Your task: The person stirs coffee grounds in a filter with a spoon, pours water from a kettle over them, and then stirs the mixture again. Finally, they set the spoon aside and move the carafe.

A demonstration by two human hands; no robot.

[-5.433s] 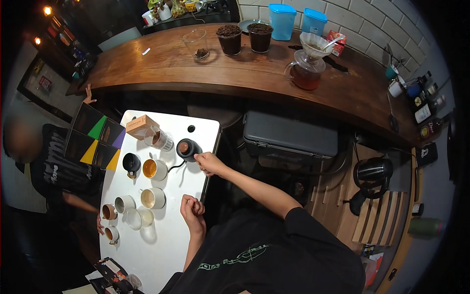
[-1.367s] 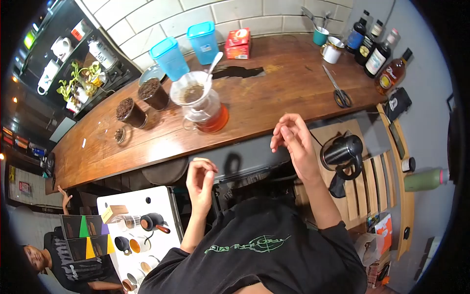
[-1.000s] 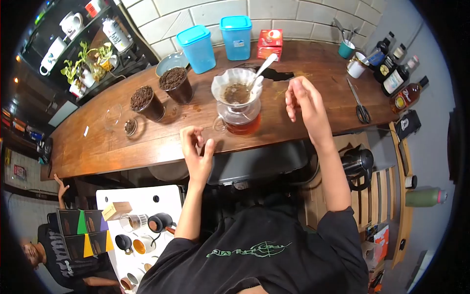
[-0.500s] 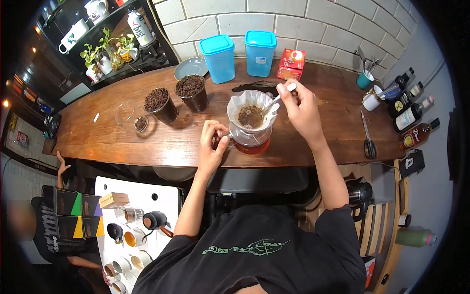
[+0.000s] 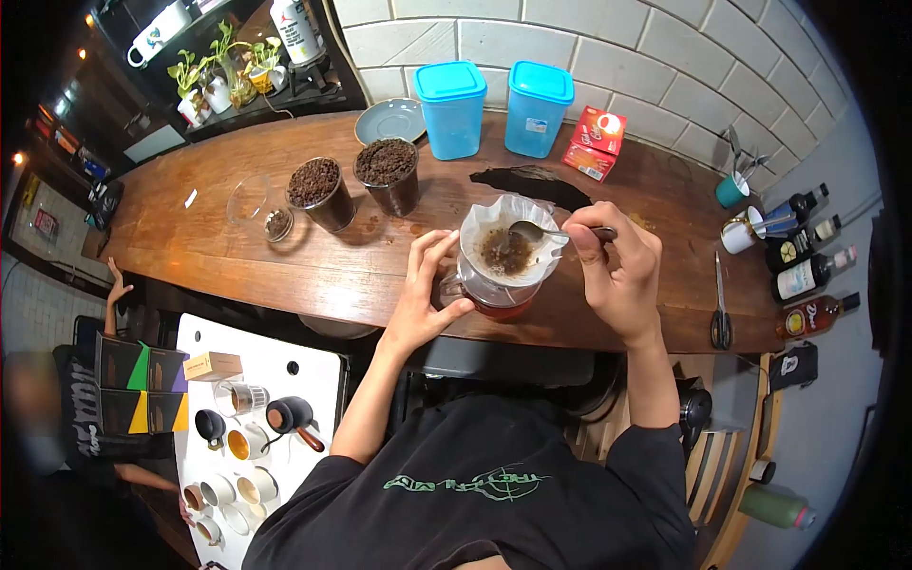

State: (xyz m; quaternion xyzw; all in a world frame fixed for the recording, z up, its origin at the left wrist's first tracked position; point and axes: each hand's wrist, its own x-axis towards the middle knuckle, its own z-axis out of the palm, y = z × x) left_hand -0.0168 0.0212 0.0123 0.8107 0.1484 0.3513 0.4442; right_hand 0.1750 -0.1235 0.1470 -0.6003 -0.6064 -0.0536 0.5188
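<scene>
A white paper filter (image 5: pixel 491 217) sits in a dripper on top of a glass carafe (image 5: pixel 499 306) that holds reddish-brown liquid. Wet dark coffee grounds (image 5: pixel 506 252) lie inside the filter. Pinched in my right hand (image 5: pixel 622 275) is a metal spoon (image 5: pixel 534 231), its bowl over the filter's inner side, near the grounds. My left hand (image 5: pixel 418 294) is spread beside the carafe's handle, fingertips right at the dripper's side and thumb stretched lower, toward the carafe.
Two cups of dark grounds (image 5: pixel 388 163) stand back left, near a small glass (image 5: pixel 277 224). Behind are blue-lidded containers (image 5: pixel 451 119), a saucer (image 5: pixel 389 122) and a red box (image 5: pixel 596 142). Scissors (image 5: pixel 721 313) and bottles (image 5: pixel 806 282) are at right. Another person's hand (image 5: pixel 118 282) shows at left.
The spoon has tipped from upright to nearly level, its bowl now showing above the grounds. My left hand's fingers have opened out from their curl by the handle. The head view has shifted slightly.
</scene>
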